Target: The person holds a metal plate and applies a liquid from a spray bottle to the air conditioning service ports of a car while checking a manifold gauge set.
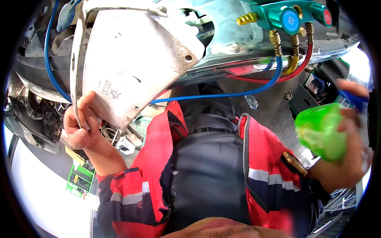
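Engine bay overhead: left hand (79, 123) clamps dirty white metal panel (131, 63) (steady it), right hand (349, 142) wraps translucent green bottle (321, 133) at frame right.

Both hands (81, 123) (349, 139) raised, fingers curled.

You have one white panel (131, 63), one green bottle (320, 131), one manifold gauge set (291, 16), three hoses: blue (254, 92), yellow (294, 59), red (303, 63).

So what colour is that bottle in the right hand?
Bright translucent green bottle, gripped by the right hand; seen in the head view.
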`<action>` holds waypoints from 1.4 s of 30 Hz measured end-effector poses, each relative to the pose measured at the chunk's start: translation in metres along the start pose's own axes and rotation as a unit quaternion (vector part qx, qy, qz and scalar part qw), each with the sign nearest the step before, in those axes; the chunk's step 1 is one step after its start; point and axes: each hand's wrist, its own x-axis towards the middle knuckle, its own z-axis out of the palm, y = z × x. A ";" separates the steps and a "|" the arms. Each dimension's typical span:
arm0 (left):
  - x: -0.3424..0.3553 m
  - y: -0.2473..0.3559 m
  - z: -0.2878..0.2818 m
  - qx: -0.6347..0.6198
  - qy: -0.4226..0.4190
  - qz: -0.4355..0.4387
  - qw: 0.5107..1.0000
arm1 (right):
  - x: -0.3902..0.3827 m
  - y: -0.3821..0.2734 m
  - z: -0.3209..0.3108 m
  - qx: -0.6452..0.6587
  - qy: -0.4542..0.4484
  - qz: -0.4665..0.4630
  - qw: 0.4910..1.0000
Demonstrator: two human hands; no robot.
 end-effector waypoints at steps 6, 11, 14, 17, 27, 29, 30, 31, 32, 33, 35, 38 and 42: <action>0.001 0.000 -0.002 0.019 -0.015 -0.004 1.000 | 0.027 -0.008 0.067 0.295 -0.189 -0.095 0.932; 0.002 -0.007 -0.001 -0.003 -0.040 0.017 0.999 | 0.051 -0.024 0.075 0.293 -0.266 -0.051 0.917; 0.004 -0.007 0.000 -0.011 -0.043 0.012 0.999 | 0.059 -0.029 0.077 0.235 -0.246 -0.055 0.939; 0.001 -0.008 0.005 0.005 -0.021 0.013 1.000 | 0.069 -0.040 0.071 0.208 -0.245 -0.049 0.946; 0.005 -0.011 0.014 -0.014 -0.016 0.019 1.000 | 0.079 -0.047 0.064 0.175 -0.266 -0.051 0.946; 0.006 -0.011 0.014 -0.018 -0.024 0.021 0.999 | 0.074 -0.039 0.077 0.169 -0.234 -0.071 0.955; 0.006 -0.010 0.014 -0.018 -0.025 0.021 0.999 | 0.070 -0.036 0.080 0.169 -0.220 -0.077 0.958; 0.006 -0.010 0.014 -0.018 -0.024 0.023 0.999 | 0.072 -0.035 0.083 0.169 -0.205 -0.083 0.960; 0.007 -0.009 0.014 -0.018 -0.023 0.024 0.999 | 0.072 -0.034 0.082 0.168 -0.210 -0.079 0.960; 0.007 -0.008 0.014 -0.018 -0.023 0.024 0.999 | 0.072 -0.034 0.081 0.167 -0.215 -0.076 0.959; 0.006 -0.009 0.014 -0.017 -0.022 0.022 0.999 | 0.073 -0.036 0.081 0.166 -0.224 -0.070 0.958; 0.005 -0.007 0.012 -0.017 -0.019 0.016 1.000 | 0.072 -0.038 0.081 0.156 -0.233 -0.063 0.958; 0.010 -0.006 0.007 -0.012 -0.041 0.005 0.999 | 0.071 -0.040 0.079 0.103 -0.233 -0.063 0.965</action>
